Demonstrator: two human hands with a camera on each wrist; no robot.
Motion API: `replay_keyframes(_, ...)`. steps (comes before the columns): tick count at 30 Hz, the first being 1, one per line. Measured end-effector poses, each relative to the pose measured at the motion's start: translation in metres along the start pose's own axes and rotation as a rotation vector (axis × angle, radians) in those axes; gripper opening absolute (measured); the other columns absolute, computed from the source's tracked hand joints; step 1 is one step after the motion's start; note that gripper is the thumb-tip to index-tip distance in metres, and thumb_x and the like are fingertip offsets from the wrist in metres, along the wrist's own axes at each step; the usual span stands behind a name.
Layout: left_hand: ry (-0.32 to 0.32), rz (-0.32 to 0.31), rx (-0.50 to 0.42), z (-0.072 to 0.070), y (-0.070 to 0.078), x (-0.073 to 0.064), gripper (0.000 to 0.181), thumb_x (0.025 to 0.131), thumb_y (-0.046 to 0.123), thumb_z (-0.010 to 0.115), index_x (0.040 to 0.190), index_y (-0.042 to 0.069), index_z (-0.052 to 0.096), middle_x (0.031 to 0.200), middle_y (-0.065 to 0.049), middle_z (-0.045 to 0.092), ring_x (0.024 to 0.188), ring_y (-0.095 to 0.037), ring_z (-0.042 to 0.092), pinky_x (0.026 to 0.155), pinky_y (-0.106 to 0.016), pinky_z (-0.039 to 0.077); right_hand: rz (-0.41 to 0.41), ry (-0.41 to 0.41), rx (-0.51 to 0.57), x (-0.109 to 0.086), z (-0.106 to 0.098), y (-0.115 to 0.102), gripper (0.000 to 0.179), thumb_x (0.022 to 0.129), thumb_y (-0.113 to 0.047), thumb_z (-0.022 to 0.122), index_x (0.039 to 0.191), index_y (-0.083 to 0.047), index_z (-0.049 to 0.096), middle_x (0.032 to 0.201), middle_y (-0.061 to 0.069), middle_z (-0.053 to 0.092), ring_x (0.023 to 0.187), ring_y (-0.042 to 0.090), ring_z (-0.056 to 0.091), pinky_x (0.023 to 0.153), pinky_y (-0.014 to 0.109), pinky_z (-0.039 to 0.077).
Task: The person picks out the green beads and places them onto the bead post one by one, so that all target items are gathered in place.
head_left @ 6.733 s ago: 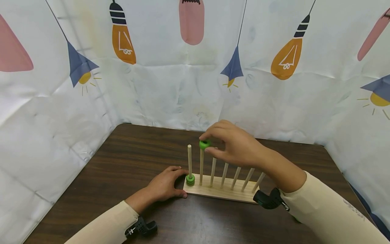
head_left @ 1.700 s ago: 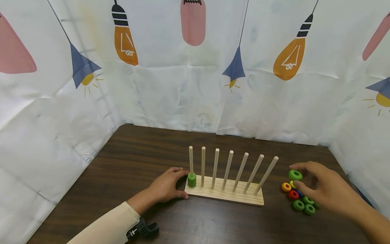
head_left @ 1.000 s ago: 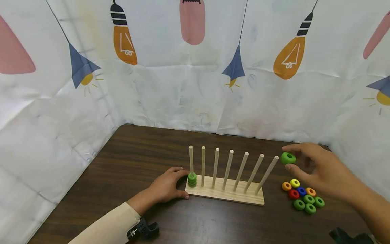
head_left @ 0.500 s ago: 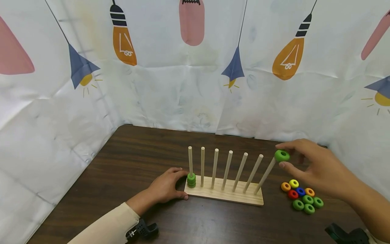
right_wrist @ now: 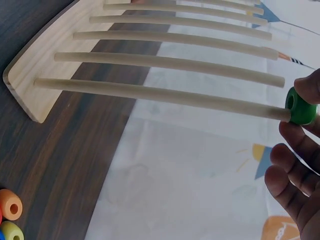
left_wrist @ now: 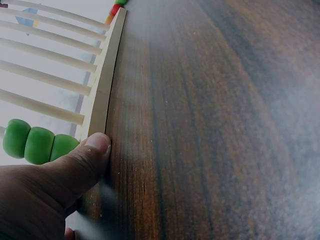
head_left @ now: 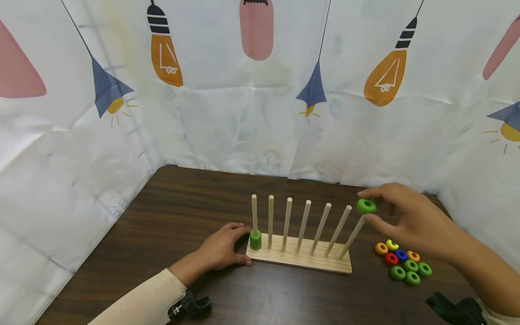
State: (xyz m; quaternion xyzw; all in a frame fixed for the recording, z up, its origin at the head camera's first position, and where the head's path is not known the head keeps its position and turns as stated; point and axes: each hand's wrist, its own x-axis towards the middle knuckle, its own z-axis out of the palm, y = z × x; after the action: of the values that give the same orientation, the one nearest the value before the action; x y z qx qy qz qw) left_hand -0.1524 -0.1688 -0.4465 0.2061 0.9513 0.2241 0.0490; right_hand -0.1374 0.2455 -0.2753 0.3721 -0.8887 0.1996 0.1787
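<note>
A pale wooden peg board (head_left: 298, 255) carries a row of several upright pegs. On its leftmost peg sit three stacked green rings (head_left: 255, 240), also visible as green rings (left_wrist: 40, 142) in the left wrist view. My left hand (head_left: 221, 246) grips the board's left end, with the thumb (left_wrist: 97, 145) along the front edge. At the far end, my right hand (head_left: 406, 221) pinches a green ring (head_left: 366, 206) between thumb and fingertips. In the right wrist view, that green ring (right_wrist: 301, 107) is right at the tip of the rightmost peg (right_wrist: 165, 97).
Loose rings lie right of the board on the brown table (head_left: 195, 198): several green rings (head_left: 411, 266), a red ring (head_left: 391, 259), a blue ring (head_left: 401, 255), orange rings (head_left: 381, 248) and a yellow ring (head_left: 392, 244). A printed white curtain (head_left: 227, 126) encloses the table's back and sides.
The leftmost peg's stack has grown since the oldest frame. My right hand has lifted a green ring from the loose pile and brought it left to the rightmost peg's tip. My left hand stays put.
</note>
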Motion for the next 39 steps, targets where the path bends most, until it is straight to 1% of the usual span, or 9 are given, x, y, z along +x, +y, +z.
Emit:
replay_keyframes(5,-0.003,-0.002,-0.006,0.0,0.0,0.0,0.076,0.075,0.044,0.092,0.14,0.017,0.062,0.145,-0.019,0.052,0.133,-0.038,0.051,0.095,-0.058,0.049,0.006,-0.019,0.011,0.004,0.002,-0.003,0.056,0.078,-0.005,0.087,0.128,-0.02,0.066,0.111,-0.015,0.063,0.076,0.002,0.047,0.066,0.018,0.04)
replay_keyframes(11,-0.001,0.0,-0.01,0.0,0.0,-0.001,0.075,0.075,0.043,0.092,0.139,0.018,0.063,0.145,-0.018,0.053,0.133,-0.038,0.051,0.095,-0.057,0.049,0.025,-0.042,0.019,0.008,0.005,-0.007,0.053,0.082,-0.008,0.086,0.128,-0.022,0.065,0.113,-0.018,0.062,0.082,0.003,0.052,0.069,0.018,0.042)
replay_keyframes(16,0.001,0.005,-0.012,0.001,-0.001,-0.001,0.075,0.075,0.042,0.092,0.139,0.017,0.063,0.144,-0.018,0.053,0.134,-0.037,0.05,0.096,-0.057,0.049,0.019,-0.046,0.019,0.012,0.006,-0.009,0.052,0.082,-0.009,0.086,0.128,-0.021,0.065,0.11,-0.018,0.062,0.08,0.003,0.05,0.068,0.018,0.042)
replay_keyframes(19,0.002,0.003,-0.011,0.001,0.0,-0.001,0.075,0.075,0.042,0.092,0.139,0.017,0.063,0.144,-0.018,0.053,0.134,-0.037,0.05,0.096,-0.057,0.049,0.019,-0.052,0.017,0.015,0.007,-0.009,0.052,0.082,-0.01,0.086,0.129,-0.021,0.065,0.111,-0.018,0.062,0.08,0.002,0.052,0.067,0.019,0.044)
replay_keyframes(23,0.003,0.0,-0.005,0.001,-0.001,0.0,0.075,0.075,0.043,0.092,0.139,0.017,0.063,0.144,-0.017,0.053,0.133,-0.037,0.051,0.095,-0.057,0.049,0.017,-0.07,0.027,0.02,0.009,-0.011,0.051,0.084,-0.01,0.085,0.13,-0.021,0.065,0.116,-0.016,0.064,0.083,0.001,0.056,0.067,0.023,0.048)
replay_keyframes(28,0.003,0.0,-0.001,0.001,-0.001,0.0,0.075,0.074,0.043,0.092,0.139,0.017,0.063,0.144,-0.017,0.053,0.133,-0.037,0.051,0.095,-0.056,0.05,0.007,-0.078,0.038,0.026,0.01,-0.015,0.049,0.086,-0.011,0.083,0.131,-0.021,0.065,0.117,-0.014,0.064,0.084,0.002,0.054,0.066,0.023,0.046)
replay_keyframes(35,0.0,0.0,-0.004,0.001,-0.002,0.0,0.075,0.075,0.043,0.092,0.139,0.018,0.062,0.144,-0.018,0.053,0.132,-0.037,0.051,0.094,-0.057,0.05,0.025,-0.108,0.066,0.032,0.013,-0.018,0.047,0.089,-0.016,0.083,0.132,-0.022,0.064,0.106,-0.017,0.059,0.079,0.001,0.053,0.062,0.022,0.048)
replay_keyframes(39,0.003,0.001,-0.002,0.001,-0.001,-0.001,0.075,0.075,0.043,0.092,0.139,0.018,0.062,0.144,-0.018,0.053,0.133,-0.037,0.051,0.095,-0.057,0.05,0.022,-0.107,0.071,0.034,0.014,-0.02,0.047,0.089,-0.016,0.082,0.131,-0.023,0.064,0.105,-0.018,0.059,0.08,0.002,0.052,0.062,0.022,0.048)
